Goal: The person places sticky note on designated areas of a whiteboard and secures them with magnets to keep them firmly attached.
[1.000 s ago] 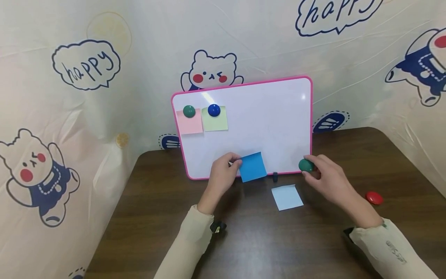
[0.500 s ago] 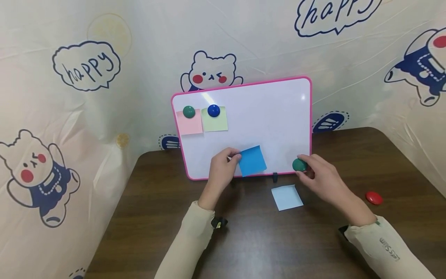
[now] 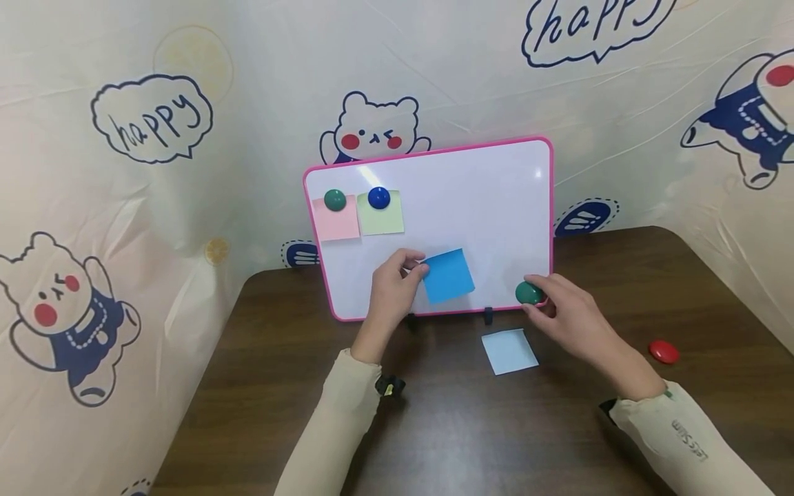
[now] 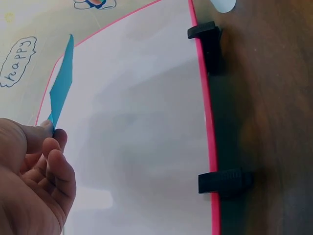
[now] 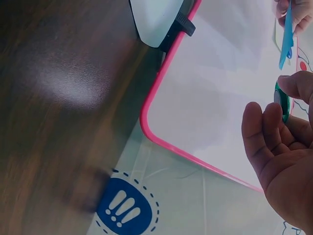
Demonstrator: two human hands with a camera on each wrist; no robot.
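Left hand (image 3: 393, 293): clamped by thumb and finger on the left edge of the blue note (image 3: 449, 275), mid-frame in the head view
Blue note: held before the lower middle of the whiteboard (image 3: 477, 207); contact cannot be determined
Right hand (image 3: 573, 313): clamped on a green magnet (image 3: 528, 293), right of centre, near the whiteboard's lower right corner
Whiteboard, upper left: bearing a pink note (image 3: 337, 224) under a second green magnet (image 3: 335, 200), beside a pale green note (image 3: 383, 222) under a blue magnet (image 3: 379, 198)
Table (image 3: 446, 434): bearing a pale note (image 3: 510, 351) right of centre, a red magnet (image 3: 664, 351) farther right
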